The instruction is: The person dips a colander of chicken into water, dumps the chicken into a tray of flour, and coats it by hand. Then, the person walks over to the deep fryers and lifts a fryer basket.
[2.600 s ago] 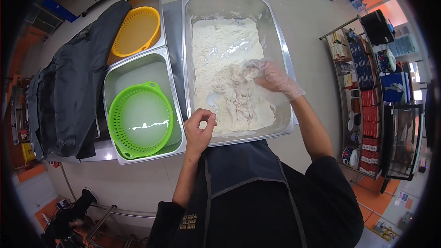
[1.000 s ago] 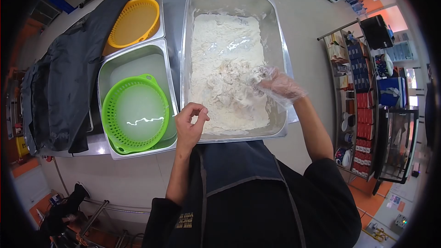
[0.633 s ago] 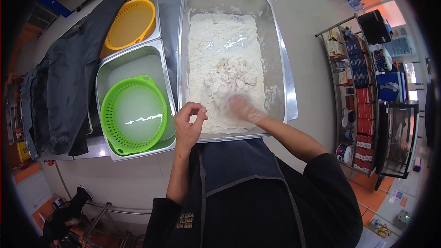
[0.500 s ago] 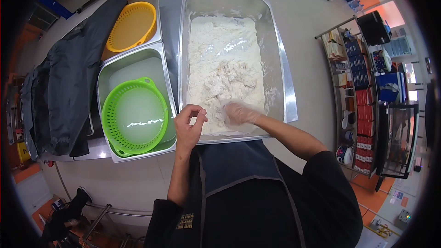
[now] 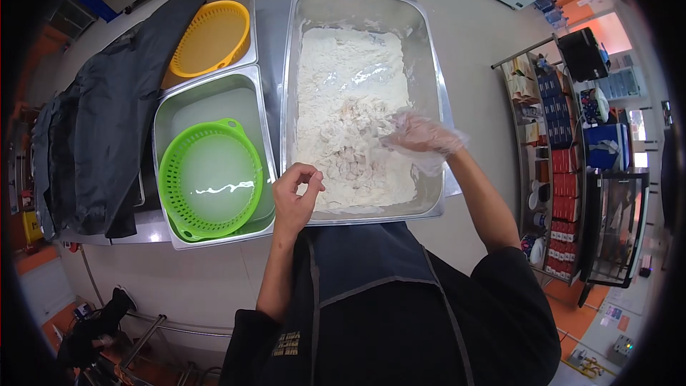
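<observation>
A deep metal pan (image 5: pixel 423 193) holds a bed of white flour (image 5: pixel 343 57). Near its middle lie lumpy, flour-coated pieces (image 5: pixel 350 161), too covered to name. Over the pan's right side is my right hand (image 5: pixel 425 139), in a loose clear plastic glove. Its fingers stretch left above the flour, slightly blurred, and I see nothing held in them. My bare left hand (image 5: pixel 296 191) is at the pan's near left corner, fingers curled and thumb close to them, with nothing visible inside. Whether it touches the rim I cannot tell.
Left of the pan, a green basket (image 5: pixel 171 186) sits in a metal tub (image 5: pixel 268 150) of cloudy liquid. Behind it is a yellow basket (image 5: pixel 243 32) in another tub. Dark cloth (image 5: pixel 107 114) lies further left. A stocked shelf rack (image 5: pixel 550 143) stands at right.
My right hand has lifted from the near part of the flour and moved away from me and to the right. The flour where it was now shows coated lumps. My left hand has stayed put.
</observation>
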